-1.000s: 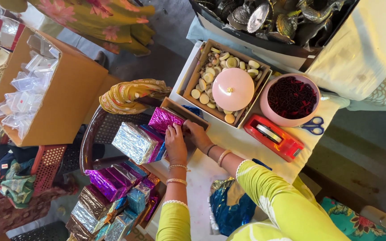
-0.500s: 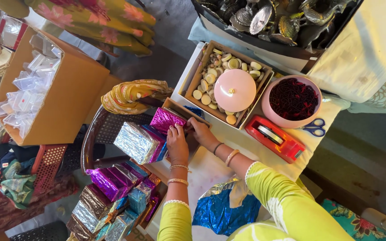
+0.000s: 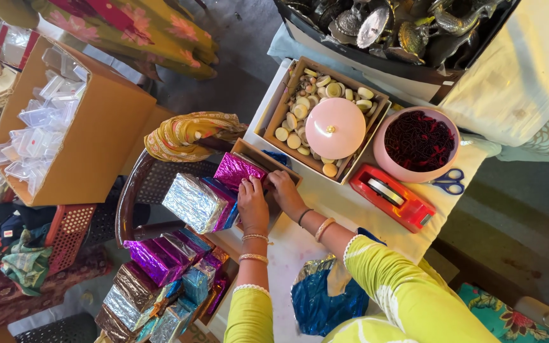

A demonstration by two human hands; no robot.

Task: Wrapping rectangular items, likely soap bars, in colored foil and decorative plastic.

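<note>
A small box wrapped in shiny magenta foil lies at the edge of the white table, and both hands press down on its near end. The left hand lies flat with fingers curled over the foil's edge; the right hand sits just beside it, touching it, fingers bent onto the same wrapping. Whether either hand truly pinches the foil or only presses it, I cannot tell.

Just left of the hands, a silver-wrapped box rests on a chair, against the magenta one. Below it, nearer the person, lies a heap of purple, silver and blue wrapped boxes. Beyond the fingers stands a cardboard tray of round pale pieces with a pink domed lid on it. To the right of the grip sit a red tape dispenser, a pink bowl of dark red bits and blue-handled scissors. A crumpled blue foil sheet lies under the right forearm.
</note>
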